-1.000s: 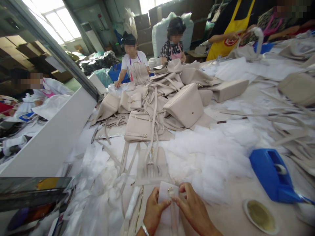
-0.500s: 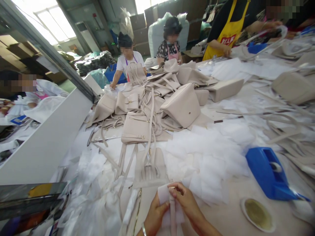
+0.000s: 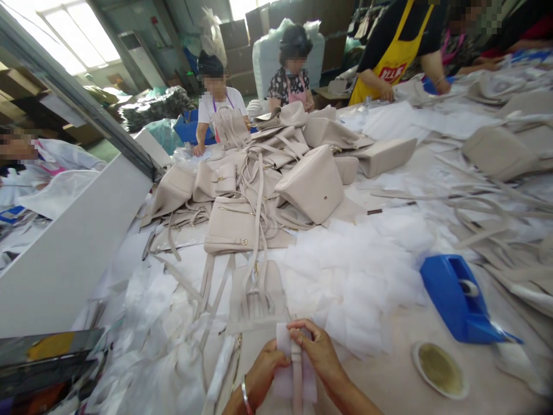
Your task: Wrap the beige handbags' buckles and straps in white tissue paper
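Left grip (image 3: 264, 370) and right grip (image 3: 320, 353) (both curled) nearly meet.

Daylight glare from 2 overexposed windows (image 3: 71, 37) at top, dim upper right, soft shadows, stretched edges

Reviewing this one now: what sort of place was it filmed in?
Probably a bag factory or packing workshop: many similar beige bags lie heaped together, several people in aprons work around them, and cardboard boxes are stacked in the background.
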Demonstrator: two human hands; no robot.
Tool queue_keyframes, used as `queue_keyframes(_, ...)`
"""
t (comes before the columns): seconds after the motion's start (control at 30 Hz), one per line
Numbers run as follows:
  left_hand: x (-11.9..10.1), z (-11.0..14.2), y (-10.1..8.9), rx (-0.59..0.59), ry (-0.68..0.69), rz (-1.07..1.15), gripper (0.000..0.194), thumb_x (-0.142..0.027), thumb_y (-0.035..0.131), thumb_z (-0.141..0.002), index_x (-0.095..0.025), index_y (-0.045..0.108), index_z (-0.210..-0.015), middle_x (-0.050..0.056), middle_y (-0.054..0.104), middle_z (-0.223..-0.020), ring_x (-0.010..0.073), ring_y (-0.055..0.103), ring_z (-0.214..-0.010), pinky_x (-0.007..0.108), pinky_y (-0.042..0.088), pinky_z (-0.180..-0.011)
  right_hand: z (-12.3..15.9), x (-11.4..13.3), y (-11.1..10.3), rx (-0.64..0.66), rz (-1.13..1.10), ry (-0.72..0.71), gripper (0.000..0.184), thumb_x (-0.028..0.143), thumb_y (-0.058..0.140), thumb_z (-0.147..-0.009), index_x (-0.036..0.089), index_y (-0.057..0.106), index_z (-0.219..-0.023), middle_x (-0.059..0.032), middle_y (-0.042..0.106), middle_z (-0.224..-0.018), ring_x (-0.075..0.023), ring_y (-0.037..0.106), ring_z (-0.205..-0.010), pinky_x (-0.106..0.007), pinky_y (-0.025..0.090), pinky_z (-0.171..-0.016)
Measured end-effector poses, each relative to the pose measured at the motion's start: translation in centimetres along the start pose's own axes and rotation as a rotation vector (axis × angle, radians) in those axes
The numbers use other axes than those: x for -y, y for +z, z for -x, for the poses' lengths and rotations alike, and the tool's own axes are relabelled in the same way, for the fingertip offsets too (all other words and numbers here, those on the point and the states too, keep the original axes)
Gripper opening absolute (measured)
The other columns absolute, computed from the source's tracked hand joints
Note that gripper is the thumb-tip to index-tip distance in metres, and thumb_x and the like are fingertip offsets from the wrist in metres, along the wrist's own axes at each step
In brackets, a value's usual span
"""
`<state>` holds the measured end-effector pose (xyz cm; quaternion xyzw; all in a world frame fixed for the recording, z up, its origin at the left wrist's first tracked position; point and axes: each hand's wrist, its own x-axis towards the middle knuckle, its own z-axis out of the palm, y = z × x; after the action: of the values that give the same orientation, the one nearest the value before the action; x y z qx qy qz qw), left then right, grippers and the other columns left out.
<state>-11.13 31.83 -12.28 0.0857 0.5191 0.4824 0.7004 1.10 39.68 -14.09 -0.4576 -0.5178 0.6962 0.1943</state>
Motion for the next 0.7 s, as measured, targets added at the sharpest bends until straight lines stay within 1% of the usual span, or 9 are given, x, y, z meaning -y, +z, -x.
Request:
queue_keyframes(0.07,-0.1,0.0,-0.2,0.025,-0.010,-0.023,0.040,-0.012,0.050,-0.055,-0.013,0.067,-0.091,0.001,0.062,-0.064,0.0158,0.053,-0.061,0.025,0.039,-0.060,0.1,-0.1,0.2,-0.025,-0.010,0.014,0.030,0.046,0.061,-0.075,0.019,0.068,-0.086,-0.0002,0.065,-0.073,-0.0189,0.056,-0.072,-0.028,0.042,-0.066)
queue_keyframes(0.23,-0.4,0.1,-0.1,0.058,-0.032,-0.047,0.039,-0.014,0.052,-0.056,-0.013,0.068,-0.091,0.001,0.064,-0.066,0.0173,0.053,-0.062,0.027,0.040,-0.062,0.4,-0.2,0.6,-0.099,-0.019,0.024,0.027,0.044,0.061,-0.075,0.018,0.066,-0.082,0.0010,0.063,-0.070,-0.0171,0.054,-0.069,-0.025,0.040,-0.062)
queue_keyframes(0.33,-0.8,0.4,0.2,0.041,-0.058,-0.072,0.036,-0.020,0.059,-0.056,-0.012,0.068,-0.090,0.002,0.065,-0.069,0.0200,0.055,-0.066,0.029,0.042,-0.064,0.5,-0.4,0.9,-0.135,-0.009,0.032,0.026,0.043,0.060,-0.076,0.018,0.066,-0.081,0.0015,0.061,-0.067,-0.0162,0.053,-0.066,-0.024,0.039,-0.059)
queue_keyframes(0.4,-1.0,0.6,0.4,0.021,-0.073,-0.085,0.037,-0.025,0.065,-0.055,-0.011,0.068,-0.089,0.004,0.066,-0.071,0.0223,0.058,-0.070,0.032,0.044,-0.069,0.6,-0.6,1.1,-0.155,-0.003,0.033,0.024,0.041,0.060,-0.075,0.018,0.066,-0.080,0.0014,0.061,-0.068,-0.0158,0.053,-0.066,-0.024,0.039,-0.060)
queue_keyframes(0.47,-1.1,0.9,0.7,0.030,-0.067,-0.057,0.038,-0.027,0.069,-0.055,-0.011,0.069,-0.089,0.005,0.068,-0.074,0.0244,0.060,-0.075,0.035,0.045,-0.075,0.6,-0.7,1.2,-0.160,-0.007,0.039,0.022,0.038,0.061,-0.073,0.017,0.066,-0.079,0.0015,0.061,-0.068,-0.0154,0.052,-0.066,-0.023,0.039,-0.060)
queue_keyframes(0.5,-1.1,1.1,0.8,0.040,-0.055,-0.031,0.037,-0.028,0.070,-0.056,-0.011,0.069,-0.090,0.006,0.069,-0.075,0.0250,0.060,-0.077,0.036,0.045,-0.077,0.5,-0.7,1.2,-0.158,-0.014,0.042,0.022,0.038,0.061,-0.073,0.017,0.065,-0.079,0.0018,0.060,-0.067,-0.0149,0.051,-0.065,-0.023,0.039,-0.059)
queue_keyframes(0.57,-0.8,1.4,1.2,0.033,-0.026,0.021,0.036,-0.032,0.070,-0.064,-0.012,0.068,-0.093,0.007,0.070,-0.080,0.0250,0.061,-0.081,0.037,0.045,-0.081,0.4,-0.5,1.2,-0.144,-0.030,0.040,0.020,0.036,0.062,-0.072,0.017,0.065,-0.080,0.0030,0.057,-0.063,-0.0138,0.050,-0.062,-0.023,0.038,-0.058)
queue_keyframes(0.63,-0.3,1.5,1.5,-0.015,0.005,0.047,0.037,-0.038,0.067,-0.072,-0.013,0.067,-0.100,0.009,0.070,-0.085,0.0242,0.062,-0.083,0.037,0.046,-0.082,0.3,-0.3,1.1,-0.113,-0.044,0.031,0.019,0.035,0.063,-0.072,0.017,0.063,-0.079,0.0041,0.054,-0.060,-0.0128,0.048,-0.060,-0.022,0.037,-0.057)
queue_keyframes(0.7,0.3,1.4,1.7,-0.059,0.020,0.059,0.041,-0.042,0.065,-0.076,-0.014,0.064,-0.106,0.010,0.070,-0.088,0.0238,0.063,-0.084,0.037,0.046,-0.081,0.1,-0.1,1.1,-0.075,-0.055,0.024,0.018,0.034,0.063,-0.071,0.017,0.062,-0.079,0.0046,0.052,-0.058,-0.0121,0.047,-0.058,-0.022,0.037,-0.056)
